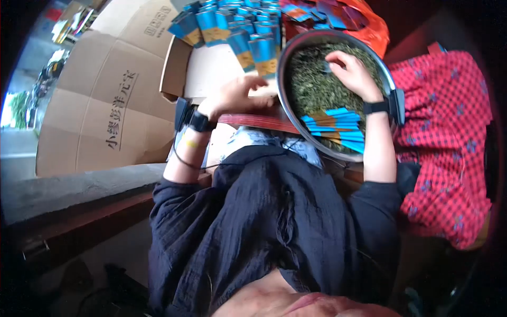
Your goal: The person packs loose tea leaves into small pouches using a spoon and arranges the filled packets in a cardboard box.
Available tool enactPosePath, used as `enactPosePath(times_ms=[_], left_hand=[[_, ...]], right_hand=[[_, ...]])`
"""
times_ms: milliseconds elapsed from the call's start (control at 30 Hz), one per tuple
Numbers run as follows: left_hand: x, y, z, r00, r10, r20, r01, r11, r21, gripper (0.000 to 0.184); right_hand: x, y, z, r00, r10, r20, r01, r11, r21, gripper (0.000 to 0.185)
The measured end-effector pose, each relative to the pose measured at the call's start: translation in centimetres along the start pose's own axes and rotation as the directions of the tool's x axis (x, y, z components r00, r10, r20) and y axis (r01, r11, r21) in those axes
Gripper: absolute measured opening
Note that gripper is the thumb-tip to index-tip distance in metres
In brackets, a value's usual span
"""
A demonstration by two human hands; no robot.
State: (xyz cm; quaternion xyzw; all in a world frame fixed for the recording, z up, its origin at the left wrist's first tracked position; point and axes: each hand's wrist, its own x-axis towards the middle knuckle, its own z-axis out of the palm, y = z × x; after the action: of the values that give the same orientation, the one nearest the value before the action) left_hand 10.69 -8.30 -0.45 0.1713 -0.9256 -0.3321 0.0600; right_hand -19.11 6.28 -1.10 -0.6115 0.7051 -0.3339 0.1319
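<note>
Dried leaf [309, 79], green, 1 heap, filled most of 1 round metal basin [281, 74], set on R side of lap area. R hand [353, 76] was over the leaf, inside the rim: thumb & forefinger curled toward each other, a bit of blue by the tips; couldn't tell if gripped. L hand [235, 95] hung near the box's front edge, fingers half bent, gap btwn thumb & fingers, nothing visible in it.

Loose pkts [335, 127], blue/brown, 1 fan, lay on the leaf at the basin's near side; approx 6, overlapped, so no exact ct. Stacked pkts [214, 26], same colors, stood crowded at far end of 1 cardboard box [208, 71]: well over 12, too packed to ct.

Also: 1 big carton panel [95, 105] w/ lettering, far L; 1 orange bag [377, 26] behind basin; 1 red checked cloth [443, 142], R of it; 2 wrist straps, L [199, 121] & R [376, 107].
</note>
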Motion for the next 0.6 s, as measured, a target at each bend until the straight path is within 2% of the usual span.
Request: enactPosePath(times_ms=[67,100,167,233,267,333,400,467,533,567,600], left_hand=[[-1.2,-1.9,3.0,0.981,0.19,-0.049,-0.177,0.964,0.201,0.025],[-1.4,-2.1,3.6,0.979,0.2,-0.044,-0.187,0.962,0.198,0.025],[-1.7,-2.8,4.3,0.974,0.186,-0.129,-0.138,0.939,0.316,0.021],[-1.3,-3.0,4.2,0.981,0.152,-0.121,-0.098,0.927,0.361,0.019],[-1.0,-3.1,4.2,0.987,0.11,-0.118,-0.054,0.915,0.4,0.018],[-0.3,-4.1,3.9,0.971,0.182,-0.153,-0.104,0.904,0.414,0.018],[0.6,-4.8,3.3,0.976,0.18,-0.126,-0.093,0.858,0.505,0.019],[1.4,-5.6,2.7,0.983,0.146,-0.111,-0.073,0.867,0.493,0.018],[2.1,-5.8,2.0,0.999,0.036,-0.032,-0.017,0.877,0.48,0.02],[2.2,-5.8,1.9,0.996,0.053,-0.066,-0.02,0.907,0.42,0.022],[1.9,-4.0,1.3,0.994,0.017,-0.104,0.031,0.894,0.446,0.025]], right_hand=[[-0.1,0.2,-0.2,1.0,0.025,-0.004,-0.025,0.998,-0.06,0.026],[-0.1,0.0,-0.2,0.999,0.047,0.005,-0.046,0.996,-0.083,0.026],[-0.1,0.1,-0.1,0.998,0.067,0.009,-0.066,0.992,-0.105,0.027],[0.0,0.7,0.7,0.998,0.06,0.015,-0.054,0.965,-0.255,0.025],[-0.2,1.0,1.0,0.998,0.06,0.011,-0.055,0.965,-0.257,0.025],[-0.3,0.4,1.1,0.998,0.067,0.012,-0.055,0.902,-0.427,0.025],[-0.2,0.3,1.0,0.995,0.09,0.035,-0.064,0.888,-0.455,0.025],[-0.1,1.2,1.3,0.997,0.07,0.021,-0.049,0.852,-0.521,0.026],[0.0,1.5,1.4,0.998,0.06,0.036,-0.032,0.848,-0.529,0.027],[-0.1,1.5,1.5,0.998,0.058,0.027,-0.035,0.852,-0.523,0.027],[0.0,1.6,1.6,0.998,0.054,0.017,-0.037,0.855,-0.518,0.027]])
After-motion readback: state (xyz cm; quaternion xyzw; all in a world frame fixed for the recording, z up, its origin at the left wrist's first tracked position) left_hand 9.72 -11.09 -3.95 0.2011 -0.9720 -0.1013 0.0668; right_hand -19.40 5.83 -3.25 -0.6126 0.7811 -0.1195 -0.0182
